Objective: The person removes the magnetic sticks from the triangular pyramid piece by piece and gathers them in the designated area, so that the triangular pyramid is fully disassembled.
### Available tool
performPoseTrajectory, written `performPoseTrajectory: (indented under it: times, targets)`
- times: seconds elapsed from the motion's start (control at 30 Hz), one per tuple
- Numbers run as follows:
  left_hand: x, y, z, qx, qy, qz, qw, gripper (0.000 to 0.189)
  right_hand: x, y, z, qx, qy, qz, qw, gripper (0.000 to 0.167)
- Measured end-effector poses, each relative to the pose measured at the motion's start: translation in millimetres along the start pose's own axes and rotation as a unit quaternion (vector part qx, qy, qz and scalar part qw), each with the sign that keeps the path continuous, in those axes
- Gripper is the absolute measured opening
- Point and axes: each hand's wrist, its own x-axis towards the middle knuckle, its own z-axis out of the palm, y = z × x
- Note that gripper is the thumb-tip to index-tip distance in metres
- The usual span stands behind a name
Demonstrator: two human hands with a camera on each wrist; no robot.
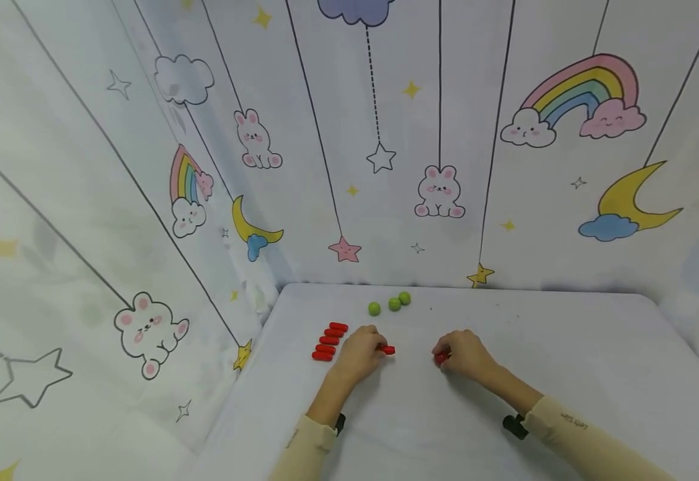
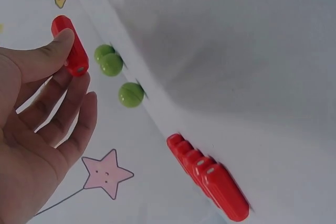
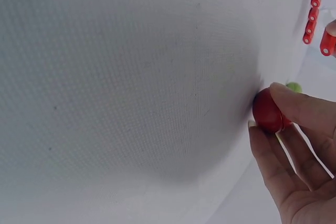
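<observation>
My left hand (image 1: 358, 355) pinches a small red rod with rounded ends (image 2: 77, 56) between thumb and fingers, above the table. Across from it, my right hand (image 1: 468, 354) grips a dark red ball (image 3: 266, 111) by thumb and fingertips, low over the white tabletop. A seam and a brighter red bit show on the ball's far side in the right wrist view; the fingers partly cover them. Left of my left hand, several similar red rods (image 1: 329, 341) lie side by side in a slanting row. The two hands are apart.
Three green balls (image 1: 394, 304) sit near the back of the white table (image 1: 566, 374), two of them close together. A patterned cloth wall (image 1: 385, 214) rises behind the table's back edge, and another stands at the left.
</observation>
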Motion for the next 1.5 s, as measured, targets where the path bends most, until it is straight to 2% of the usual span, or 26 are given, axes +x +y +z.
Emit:
performPoseTrajectory:
  times: [0.2, 0.4, 0.53, 0.63, 0.9, 1.2, 1.5]
  targets:
    - [-7.4, -7.5, -5.6, 0.016, 0.014, -0.008, 0.9997, 0.017, -1.8, -0.2, 1.1, 0.003, -0.006, 0.005, 1.0000, 0.025]
    - [-16.2, -15.4, -7.4, 0.046, 0.050, 0.003, 0.9977, 0.017, -1.3, 2.7, 4.0, 0.000, -0.003, 0.007, 1.0000, 0.026]
    - [-22.8, -20.5, -6.5, 0.057, 0.062, -0.010, 0.9964, 0.016, -0.8, 3.9, 5.8, -0.002, -0.002, 0.007, 1.0000, 0.027]
    - [-28.0, -24.0, -6.2, 0.057, 0.072, -0.019, 0.9955, 0.016, -1.2, 3.7, 6.4, 0.000, -0.002, 0.009, 1.0000, 0.027]
    - [-38.4, -33.3, -8.2, 0.045, 0.115, -0.013, 0.9922, 0.019, -2.4, -0.2, 3.8, -0.008, 0.000, 0.009, 0.9999, 0.026]
    - [-50.1, -46.0, -7.9, 0.050, 0.109, -0.051, 0.9915, 0.019, -1.6, 0.7, 1.7, -0.005, 0.004, -0.002, 1.0000, 0.025]
    - [-67.9, -61.3, -11.7, 0.037, 0.120, -0.065, 0.9900, 0.018, 0.5, 0.8, 0.8, -0.003, 0.005, -0.005, 1.0000, 0.025]
